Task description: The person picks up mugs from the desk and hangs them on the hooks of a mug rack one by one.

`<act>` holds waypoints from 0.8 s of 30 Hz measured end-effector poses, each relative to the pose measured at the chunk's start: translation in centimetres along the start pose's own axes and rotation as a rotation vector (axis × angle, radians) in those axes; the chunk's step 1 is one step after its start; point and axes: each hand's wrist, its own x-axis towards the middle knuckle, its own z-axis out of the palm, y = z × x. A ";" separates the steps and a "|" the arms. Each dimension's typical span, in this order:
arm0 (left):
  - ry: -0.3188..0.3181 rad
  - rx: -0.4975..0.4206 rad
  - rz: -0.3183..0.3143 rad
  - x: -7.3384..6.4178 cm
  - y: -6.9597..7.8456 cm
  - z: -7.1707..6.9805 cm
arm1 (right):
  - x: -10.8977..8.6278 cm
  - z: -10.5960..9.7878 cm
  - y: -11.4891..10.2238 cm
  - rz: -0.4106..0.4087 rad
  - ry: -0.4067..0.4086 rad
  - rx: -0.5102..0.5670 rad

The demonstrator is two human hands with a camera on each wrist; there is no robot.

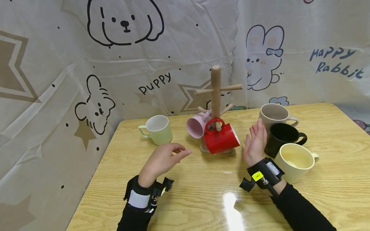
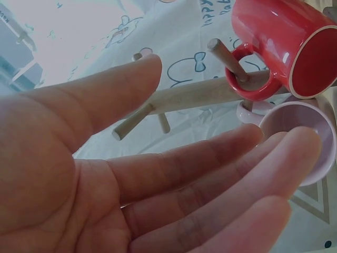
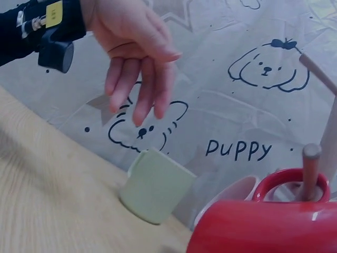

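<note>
A red mug [image 1: 221, 139] hangs by its handle from a lower peg of the wooden mug tree [image 1: 215, 96]. Left of it, a pink mug [image 1: 196, 125] hangs on another low peg. My left hand [image 1: 163, 160] hovers over the table in front of the mug tree, fingers loosely extended and holding nothing. In the left wrist view its palm and spread fingers [image 2: 210, 179] show below both hung mugs. On the other side my right hand [image 1: 255, 144] is raised between the red mug and a black mug [image 1: 281, 141], with nothing in its grasp.
A light green mug [image 1: 159, 130] stands at the back left of the wooden table [image 1: 196, 199]. To the right, a grey-beige mug [image 1: 273, 115] and a pale yellow mug [image 1: 296, 163] stand close to the black one. A printed cloth [image 1: 173, 38] hangs behind the table.
</note>
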 end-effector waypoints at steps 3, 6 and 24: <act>0.007 0.000 0.009 0.0 -0.1 -0.2 | 0.0 0.1 -0.6 0.019 0.004 0.014; 0.011 0.003 0.017 -0.1 -0.2 -0.2 | 0.0 0.2 -1.0 0.024 0.002 0.036; 0.013 0.021 0.032 -0.1 -0.3 -0.2 | -1.1 4.8 -9.3 -0.631 -0.404 0.007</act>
